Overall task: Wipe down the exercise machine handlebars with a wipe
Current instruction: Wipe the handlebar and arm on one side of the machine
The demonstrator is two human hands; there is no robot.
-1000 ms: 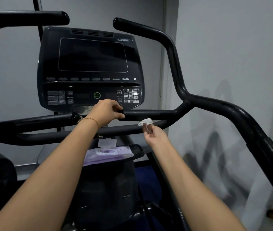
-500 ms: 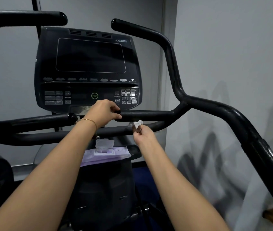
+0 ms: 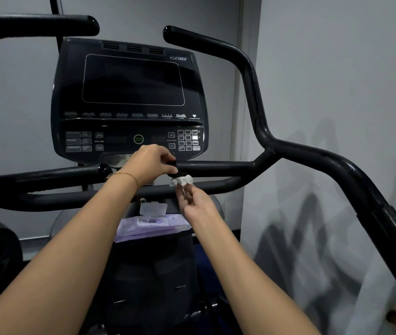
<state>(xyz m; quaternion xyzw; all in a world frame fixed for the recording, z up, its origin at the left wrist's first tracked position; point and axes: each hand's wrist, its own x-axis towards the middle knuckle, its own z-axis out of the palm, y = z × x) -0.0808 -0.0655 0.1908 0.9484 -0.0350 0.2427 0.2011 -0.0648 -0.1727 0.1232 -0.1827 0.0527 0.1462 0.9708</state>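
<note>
Cybex machine here: the console (image 3: 129,97) has CYBEX printed in its top right corner and the screen is dark. On the lower panel there's a green-ringed QUICK START button (image 3: 138,139) in the middle. The INCLINE arrows (image 3: 99,141) are to its left, the RESISTANCE plus and minus keys (image 3: 171,140) to its right, and a number keypad (image 3: 188,140) sits at the far right. A little heart icon (image 3: 194,116) ends the row of program graphics. The tiny text under those, and on the buttons at far left, is too blurry to read.

The left hand (image 3: 151,163) is curled round the rounded end of the short grip bar (image 3: 216,165) just under the console, with the thumb below. There's a thin gold bracelet (image 3: 125,175) on that wrist. The right hand (image 3: 198,204) sits lower and a bit to the right, fingertips pinching a crumpled white wipe (image 3: 182,181). The wipe is held up right under that bar end, just beside the left thumb, between the short grip bar and the long crossbar (image 3: 71,197) below it. I honestly can't tell if it's touching the metal.

A purple wipe pack (image 3: 152,220) lies on the ledge under the crossbar, between the two forearms, with its clear flip lid standing open. Its print isn't readable. The tall right handlebar (image 3: 247,68) curves up beside the console.
</note>
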